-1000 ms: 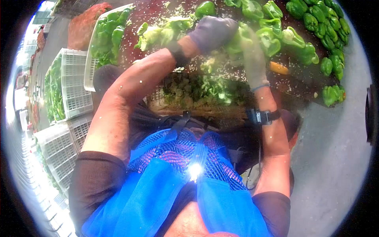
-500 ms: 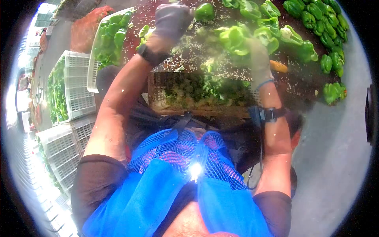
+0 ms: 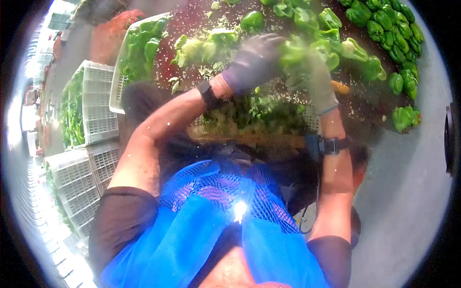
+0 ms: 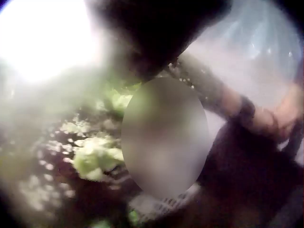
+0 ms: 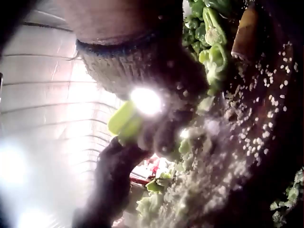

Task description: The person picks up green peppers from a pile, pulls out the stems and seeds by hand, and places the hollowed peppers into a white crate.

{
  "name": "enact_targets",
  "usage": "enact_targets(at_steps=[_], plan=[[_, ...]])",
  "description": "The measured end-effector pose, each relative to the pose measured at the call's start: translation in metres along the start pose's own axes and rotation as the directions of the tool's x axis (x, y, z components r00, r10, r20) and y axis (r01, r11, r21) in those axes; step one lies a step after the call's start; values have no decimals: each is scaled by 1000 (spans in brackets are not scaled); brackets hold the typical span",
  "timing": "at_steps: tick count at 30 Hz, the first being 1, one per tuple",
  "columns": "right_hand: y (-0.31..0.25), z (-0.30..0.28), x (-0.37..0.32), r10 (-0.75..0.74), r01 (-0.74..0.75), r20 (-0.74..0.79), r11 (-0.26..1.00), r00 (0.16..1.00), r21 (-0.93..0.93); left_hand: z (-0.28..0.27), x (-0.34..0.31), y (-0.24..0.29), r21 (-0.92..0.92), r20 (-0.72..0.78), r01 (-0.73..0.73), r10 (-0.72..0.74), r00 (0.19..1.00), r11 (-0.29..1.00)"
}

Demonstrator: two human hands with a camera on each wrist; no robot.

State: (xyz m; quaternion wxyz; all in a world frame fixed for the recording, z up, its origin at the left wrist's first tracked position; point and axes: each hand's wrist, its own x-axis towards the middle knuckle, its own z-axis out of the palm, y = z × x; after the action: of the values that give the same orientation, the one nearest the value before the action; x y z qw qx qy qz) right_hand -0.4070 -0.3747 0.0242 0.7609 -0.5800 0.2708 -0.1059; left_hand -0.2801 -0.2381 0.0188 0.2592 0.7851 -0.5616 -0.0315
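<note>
Under a light knit glove with a blue cuff, my right hand (image 3: 317, 81) holds a green bell pepper (image 3: 294, 54) over the table. A pale green piece of the pepper (image 5: 124, 121) sticks out beside the gloved fingers in the right wrist view. My left hand (image 3: 254, 62), in a dark purplish glove, reaches across to the pepper's left side, its fingertips right at it; blur hides how they lie. Pale pepper cores and scraps (image 3: 204, 49) lie left of the hands among scattered white seeds. Opened peppers (image 3: 329, 41) lie just beyond the right hand.
Whole green peppers (image 3: 384, 24) are heaped at the far right. A short orange-brown handle-like piece (image 3: 340, 87) lies by the right wrist. Below the table's near edge stands a crate of green scraps (image 3: 259, 117). White crates (image 3: 100, 98) of peppers stand at the left.
My left hand moved away left from the right hand, over the pale scraps, then came back to the pepper. The right hand stays in nearly the same place, holding a pepper.
</note>
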Motion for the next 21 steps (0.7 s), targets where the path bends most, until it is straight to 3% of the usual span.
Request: enact_targets(at_steps=[1, 2, 3, 5, 7, 8, 10, 11, 13, 14, 15, 18, 19, 20, 21], plan=[[-8, -5, -2, -20, 16, 34, 991, 999, 132, -7, -2, -2, -330, 132, 179, -142, 981, 927], [-23, -1, -9, -131, 139, -82, 985, 988, 97, -14, -3, -4, -642, 265, 388, -284, 922, 661], [-32, 2, -14, -241, 255, -194, 966, 951, 50, -21, -5, -6, -782, 382, 526, -409, 829, 334], [-30, -4, -13, -335, 355, -290, 935, 897, 18, -27, -19, -15, -906, 392, 422, -300, 870, 38], [-29, -2, -20, -465, 446, -385, 883, 797, -143, -36, -37, -19, -739, 246, 270, -126, 961, 618], [-29, 0, -26, -465, 448, -357, 884, 810, -136, -37, -42, -21, -556, 208, 121, -3, 978, 822], [-32, 15, -39, -609, 529, -242, 785, 756, -323, -30, -51, -29, -484, 1, -147, 169, 986, 863], [-33, 25, -44, -666, 562, -175, 719, 725, -409, -28, -52, -29, -619, 84, -17, 87, 993, 785], [-37, 46, -49, -824, 757, 257, 279, 505, -591, -22, -53, -31, -809, 246, 249, -78, 966, 532], [-46, 60, -55, -788, 791, 418, 138, 452, -595, -28, -54, -27, -640, 53, -42, 98, 994, 767], [-55, 74, -61, -728, 828, 567, 1, 386, -561, -29, -59, -21, -605, -4, -107, 131, 991, 789], [-36, 96, -63, -622, 849, 684, -57, 381, -525, -40, -82, -16, -613, 27, -94, 139, 990, 785], [-23, 84, -51, -664, 842, 650, -55, 371, -537, -38, -85, -24, -480, -5, -216, 244, 970, 850], [-19, 72, -41, -567, 665, 481, 165, 668, -729, -44, -95, -31, -661, 389, 227, 68, 919, 715], [-16, 60, -32, -365, 332, 210, 315, 907, -889, -36, -107, -36, -796, 392, 357, -34, 919, 489]])
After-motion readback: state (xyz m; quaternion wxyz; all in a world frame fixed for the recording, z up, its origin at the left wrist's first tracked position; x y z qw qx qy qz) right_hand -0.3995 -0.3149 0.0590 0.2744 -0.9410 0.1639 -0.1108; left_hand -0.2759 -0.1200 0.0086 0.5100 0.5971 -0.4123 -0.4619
